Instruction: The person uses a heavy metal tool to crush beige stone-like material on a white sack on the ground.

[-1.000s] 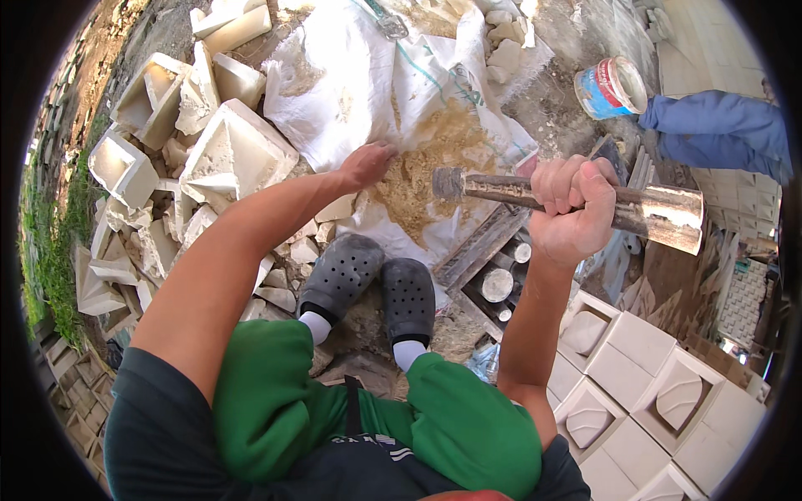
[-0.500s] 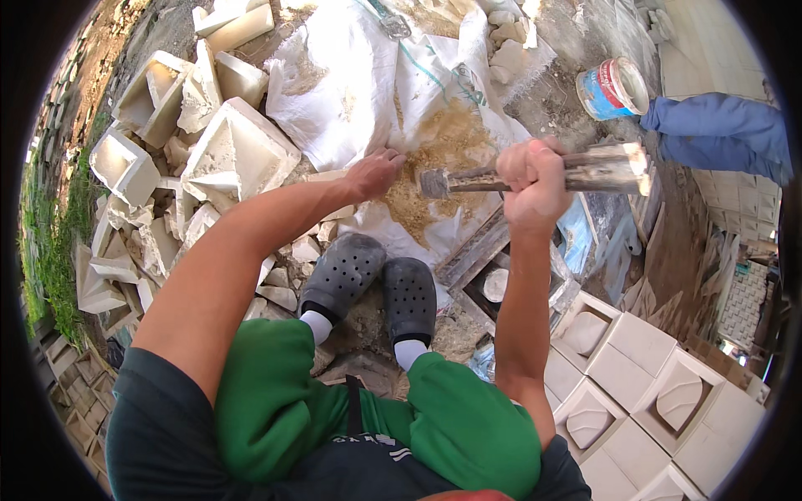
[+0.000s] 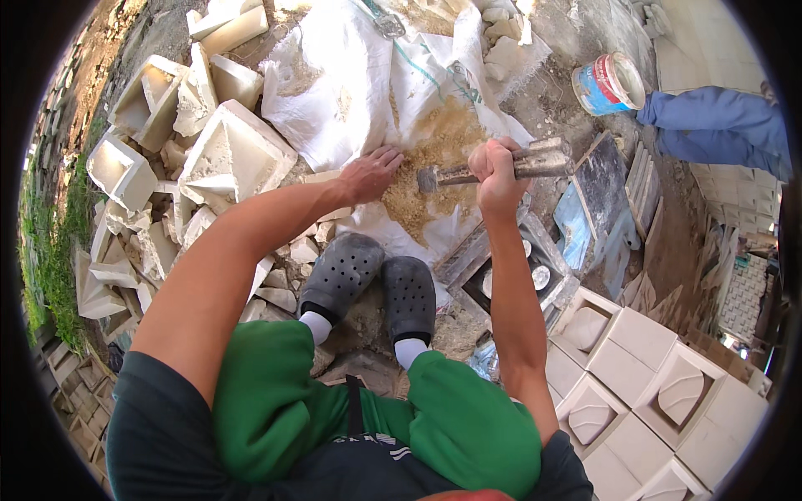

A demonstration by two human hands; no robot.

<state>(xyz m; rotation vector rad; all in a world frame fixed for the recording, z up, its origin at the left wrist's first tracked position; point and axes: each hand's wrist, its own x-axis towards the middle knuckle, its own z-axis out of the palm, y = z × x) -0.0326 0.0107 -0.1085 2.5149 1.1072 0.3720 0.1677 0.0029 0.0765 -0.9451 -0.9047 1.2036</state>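
The hammer lies level above a heap of sandy crumbs, its metal head pointing toward the person's left and its thick wooden handle running off to the right. The right hand is wrapped tight around the handle just behind the head. The left hand rests flat, fingers spread a little, at the left edge of the crumbs, holding nothing. The heap sits on a white woven sack spread over the ground. Just below it, near the person, stand two grey clogs with white socks, and green trousers fill the lower part of the view. To the left lies a pile of broken pale casts and hollow moulds. At the lower right, whole square white moulds stand in rows. Farther up on the right, a blue and white bucket stands beside another person's blue trouser leg.
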